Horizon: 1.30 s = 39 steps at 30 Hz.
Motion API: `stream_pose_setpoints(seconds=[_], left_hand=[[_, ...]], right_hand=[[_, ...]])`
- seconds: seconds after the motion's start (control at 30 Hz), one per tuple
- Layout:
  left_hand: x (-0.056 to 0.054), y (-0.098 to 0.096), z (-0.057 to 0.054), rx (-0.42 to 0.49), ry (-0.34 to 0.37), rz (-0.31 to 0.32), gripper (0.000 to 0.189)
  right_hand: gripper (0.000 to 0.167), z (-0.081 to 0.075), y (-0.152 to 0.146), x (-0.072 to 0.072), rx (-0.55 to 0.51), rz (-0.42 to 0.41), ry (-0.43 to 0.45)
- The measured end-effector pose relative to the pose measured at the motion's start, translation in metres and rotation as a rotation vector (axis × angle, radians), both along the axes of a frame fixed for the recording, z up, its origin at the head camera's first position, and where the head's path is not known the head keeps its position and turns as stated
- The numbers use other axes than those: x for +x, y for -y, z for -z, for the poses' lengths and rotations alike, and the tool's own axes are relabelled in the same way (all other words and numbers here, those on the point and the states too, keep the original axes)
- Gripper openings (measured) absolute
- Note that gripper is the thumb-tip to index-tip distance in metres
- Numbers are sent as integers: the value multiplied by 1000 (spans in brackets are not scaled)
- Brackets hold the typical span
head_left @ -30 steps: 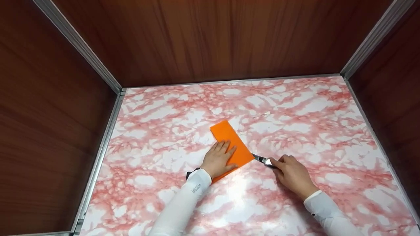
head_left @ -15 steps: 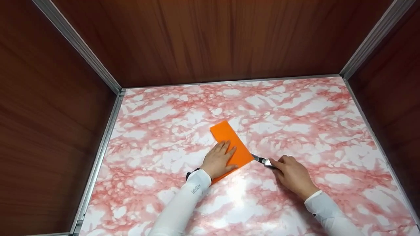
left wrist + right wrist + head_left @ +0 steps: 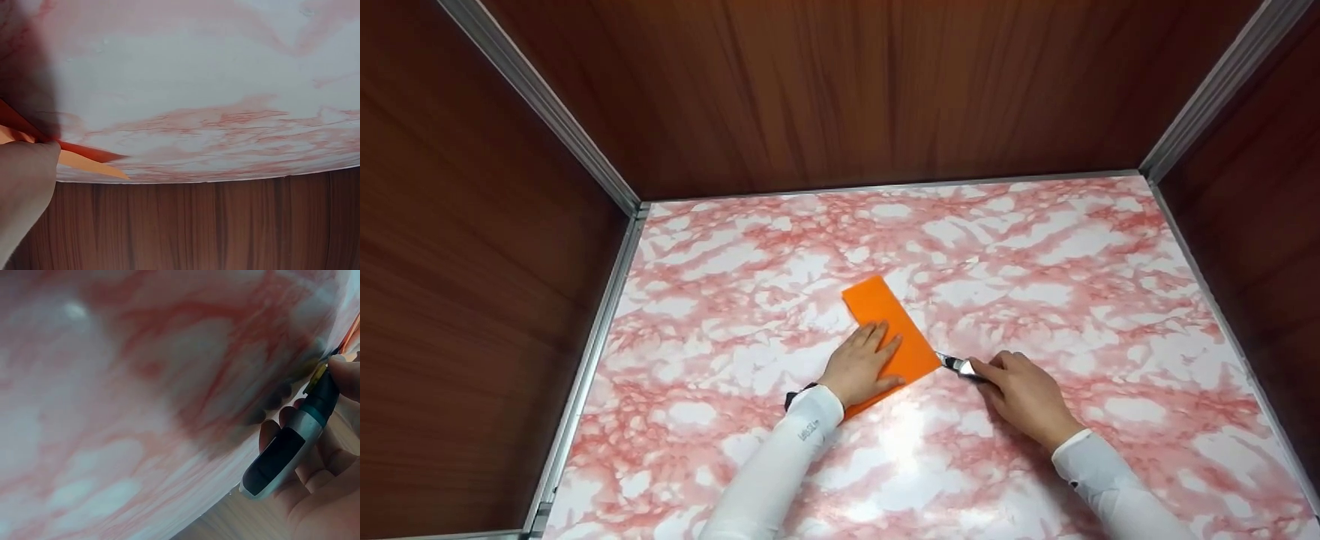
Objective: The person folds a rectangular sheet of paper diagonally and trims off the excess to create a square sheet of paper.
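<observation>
Nearest are two white sleeves, the left sleeve with small dark lettering and the right sleeve at the lower right. A black band circles the left wrist. The left hand lies palm down with its fingers spread apart, resting on a sheet of orange paper. The right hand has its fingers and thumb wrapped around a black and silver knife, whose tip meets the paper's right edge just beside the corner; whether the blade is between the layers, I cannot tell. The paper sits at a slant near the middle of the desk, which has a red and white marbled top; the left wrist view shows two layers of it, slightly parted at one end. Beyond the desk stands a dark wooden back wall, with grey metal strips at its corners.
</observation>
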<state>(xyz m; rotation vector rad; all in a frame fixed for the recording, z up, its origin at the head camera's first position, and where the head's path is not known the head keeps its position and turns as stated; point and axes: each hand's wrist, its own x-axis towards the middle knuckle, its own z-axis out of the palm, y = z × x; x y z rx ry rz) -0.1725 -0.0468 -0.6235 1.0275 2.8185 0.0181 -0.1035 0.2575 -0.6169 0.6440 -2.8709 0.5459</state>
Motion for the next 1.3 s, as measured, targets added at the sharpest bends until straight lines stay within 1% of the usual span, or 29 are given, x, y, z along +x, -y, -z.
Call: stream_pose_setpoints(seconds=[0.27, 0.53, 0.7, 0.9, 1.13, 1.3], left_hand=[[-2, 1, 0, 3, 18, 7, 78], [-5, 5, -2, 10, 11, 53, 79], [-6, 7, -3, 21, 33, 63, 78], [-7, 8, -4, 15, 40, 65, 78], [-8, 6, -3, -18, 43, 58, 80], [-8, 6, -1, -34, 46, 50, 80]], right_hand=[[44, 1, 5, -2, -7, -18, -16], [43, 3, 7, -4, -6, -28, -20], [43, 1, 9, -5, 7, -32, -6], [42, -3, 12, -6, 9, -33, 21], [41, -3, 12, -6, 10, -40, 6], [41, -1, 8, -9, 1, -21, 4]])
